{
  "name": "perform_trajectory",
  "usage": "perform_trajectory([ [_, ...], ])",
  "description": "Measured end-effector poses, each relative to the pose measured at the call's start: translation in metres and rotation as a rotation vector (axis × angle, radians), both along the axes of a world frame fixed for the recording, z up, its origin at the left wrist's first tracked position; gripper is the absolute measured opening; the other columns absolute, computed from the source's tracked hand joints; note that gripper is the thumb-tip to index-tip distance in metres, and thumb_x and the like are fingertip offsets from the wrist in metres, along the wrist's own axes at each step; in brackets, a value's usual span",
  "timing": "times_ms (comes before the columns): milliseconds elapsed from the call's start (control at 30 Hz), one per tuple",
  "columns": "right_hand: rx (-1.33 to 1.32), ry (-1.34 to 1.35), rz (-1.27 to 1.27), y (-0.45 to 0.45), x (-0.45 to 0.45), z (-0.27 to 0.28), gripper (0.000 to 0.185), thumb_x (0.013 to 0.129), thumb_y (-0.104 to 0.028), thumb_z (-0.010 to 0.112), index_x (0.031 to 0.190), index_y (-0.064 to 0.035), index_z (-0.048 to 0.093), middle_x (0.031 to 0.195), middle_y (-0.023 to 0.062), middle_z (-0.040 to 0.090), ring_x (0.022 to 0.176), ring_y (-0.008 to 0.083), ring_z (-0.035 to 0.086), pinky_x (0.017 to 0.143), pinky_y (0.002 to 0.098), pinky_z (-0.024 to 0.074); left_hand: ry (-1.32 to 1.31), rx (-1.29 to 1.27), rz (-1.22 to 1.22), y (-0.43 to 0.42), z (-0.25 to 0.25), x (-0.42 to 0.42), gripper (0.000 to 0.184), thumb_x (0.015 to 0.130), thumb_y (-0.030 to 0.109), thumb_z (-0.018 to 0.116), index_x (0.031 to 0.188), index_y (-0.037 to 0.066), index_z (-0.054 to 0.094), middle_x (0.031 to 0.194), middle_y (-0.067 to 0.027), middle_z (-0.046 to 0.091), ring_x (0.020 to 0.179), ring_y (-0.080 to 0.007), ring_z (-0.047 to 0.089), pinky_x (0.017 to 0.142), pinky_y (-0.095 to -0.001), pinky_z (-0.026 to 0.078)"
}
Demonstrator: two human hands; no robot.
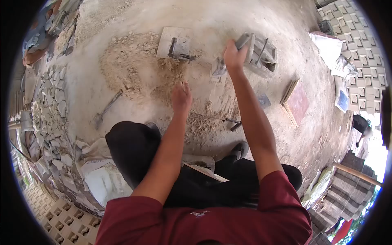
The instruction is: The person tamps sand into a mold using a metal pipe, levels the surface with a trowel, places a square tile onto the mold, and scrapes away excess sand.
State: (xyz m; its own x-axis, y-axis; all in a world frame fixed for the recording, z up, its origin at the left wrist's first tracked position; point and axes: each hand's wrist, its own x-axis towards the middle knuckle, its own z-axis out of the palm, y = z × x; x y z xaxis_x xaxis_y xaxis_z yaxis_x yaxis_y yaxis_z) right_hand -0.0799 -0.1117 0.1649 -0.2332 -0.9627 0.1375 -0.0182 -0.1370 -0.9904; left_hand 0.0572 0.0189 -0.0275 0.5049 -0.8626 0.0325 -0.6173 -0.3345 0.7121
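Note:
My right hand [234, 56] is wrapped round a tool with a thick grey cylindrical handle [243, 39]; its lower end is hard to make out. Just right of that hand is a grey box-like frame [262, 55] with bars across it. Below and left of it, a small grey block-like piece [218, 68] is on the ground. My left hand [181, 96] is closed over loose brown soil [163, 79]; what its fingers hold, if anything, is hidden. Ahead of it lies a pale square board [164, 40] with a dark handle-like piece on top.
A small trowel-like tool [107, 111] lies at left, near broken stones [51, 108]. A dark metal tool [233, 123] lies near my foot. At right are a reddish flat panel [298, 104] and stacked patterned blocks [361, 53]. A white sack [104, 181] is beside my left knee.

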Motion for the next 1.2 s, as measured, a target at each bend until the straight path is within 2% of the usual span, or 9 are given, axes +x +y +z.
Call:
perform_trajectory([
  [233,-0.214,0.176,-0.010,-0.004,0.024,-0.052,0.017,0.081,-0.006,0.058,0.069,-0.0022,0.047,0.054,-0.0011,0.040,0.055,0.0092,0.045,0.049,0.0308,0.0390,-0.075,-0.130,-0.010,0.002,0.003,0.000,0.048,0.099,0.039,0.037,0.095,-0.004,0.057,0.092,-0.0273,0.061,0.087,-0.0439,0.059,0.078,-0.0508,0.047],
  [500,-0.082,-0.262,0.000,0.000,0.028,-0.022,0.034,0.085,-0.011,0.054,0.057,-0.0013,0.038,0.050,0.0016,0.040,0.049,0.0104,0.036,0.045,0.0339,0.0315,-0.050,-0.005,-0.058,0.001,0.002,0.005,0.046,0.099,0.036,0.037,0.097,-0.004,0.059,0.094,-0.0266,0.061,0.090,-0.0424,0.059,0.078,-0.0496,0.048],
  [600,-0.349,0.295,0.026,-0.010,0.028,-0.092,0.031,0.086,-0.007,0.052,0.058,-0.0026,0.038,0.052,-0.0026,0.038,0.049,0.0081,0.034,0.045,0.0299,0.0284,-0.065,-0.048,-0.060,0.003,-0.001,0.006,0.048,0.099,0.037,0.037,0.102,-0.005,0.060,0.099,-0.0270,0.062,0.093,-0.0422,0.059,0.081,-0.0486,0.048],
  [667,0.063,0.109,-0.045,-0.017,0.042,-0.045,0.030,0.086,-0.006,0.051,0.060,-0.0032,0.037,0.053,-0.0033,0.034,0.051,0.0072,0.032,0.046,0.0298,0.0265,-0.031,-0.040,-0.053,0.005,-0.010,0.004,0.049,0.099,0.037,0.036,0.105,-0.006,0.060,0.101,-0.0272,0.061,0.094,-0.0421,0.059,0.082,-0.0483,0.048],
  [833,-0.074,-0.127,0.001,0.003,0.047,-0.025,0.028,0.084,-0.007,0.053,0.062,-0.0004,0.039,0.056,0.0013,0.033,0.053,0.0099,0.034,0.048,0.0329,0.0297,0.052,-0.002,-0.045,0.001,-0.006,0.009,0.052,0.099,0.038,0.035,0.109,-0.007,0.060,0.102,-0.0271,0.061,0.097,-0.0420,0.059,0.084,-0.0483,0.047],
  [933,-0.635,0.536,-0.121,-0.012,0.055,-0.073,0.029,0.084,-0.017,0.059,0.066,0.0005,0.047,0.059,0.0028,0.044,0.054,0.0130,0.041,0.049,0.0347,0.0363,0.073,-0.047,-0.062,-0.002,0.004,0.006,0.052,0.099,0.038,0.035,0.112,-0.006,0.059,0.103,-0.0267,0.061,0.097,-0.0425,0.059,0.084,-0.0480,0.047],
  [1033,0.095,0.076,-0.035,-0.028,0.062,-0.050,0.030,0.085,-0.020,0.060,0.067,0.0017,0.049,0.059,0.0047,0.047,0.054,0.0147,0.044,0.049,0.0356,0.0391,0.198,0.092,-0.079,0.010,0.008,0.007,0.052,0.100,0.038,0.033,0.111,-0.006,0.058,0.103,-0.0267,0.061,0.097,-0.0426,0.058,0.084,-0.0488,0.047],
  [1167,-0.023,-0.253,0.021,0.012,0.066,-0.015,0.030,0.085,-0.021,0.060,0.068,0.0007,0.050,0.060,0.0059,0.051,0.052,0.0165,0.046,0.050,0.0366,0.0389,0.166,-0.002,-0.051,0.009,-0.013,0.008,0.054,0.100,0.040,0.029,0.114,-0.004,0.057,0.105,-0.0258,0.061,0.099,-0.0422,0.058,0.086,-0.0490,0.046],
  [1200,-0.230,0.085,-0.004,0.002,0.057,-0.064,0.027,0.084,-0.019,0.060,0.066,-0.0007,0.051,0.059,0.0052,0.052,0.051,0.0146,0.045,0.049,0.0355,0.0376,0.147,-0.032,-0.028,0.002,-0.015,0.008,0.054,0.100,0.041,0.028,0.115,-0.003,0.057,0.107,-0.0257,0.061,0.100,-0.0421,0.058,0.087,-0.0485,0.046],
])
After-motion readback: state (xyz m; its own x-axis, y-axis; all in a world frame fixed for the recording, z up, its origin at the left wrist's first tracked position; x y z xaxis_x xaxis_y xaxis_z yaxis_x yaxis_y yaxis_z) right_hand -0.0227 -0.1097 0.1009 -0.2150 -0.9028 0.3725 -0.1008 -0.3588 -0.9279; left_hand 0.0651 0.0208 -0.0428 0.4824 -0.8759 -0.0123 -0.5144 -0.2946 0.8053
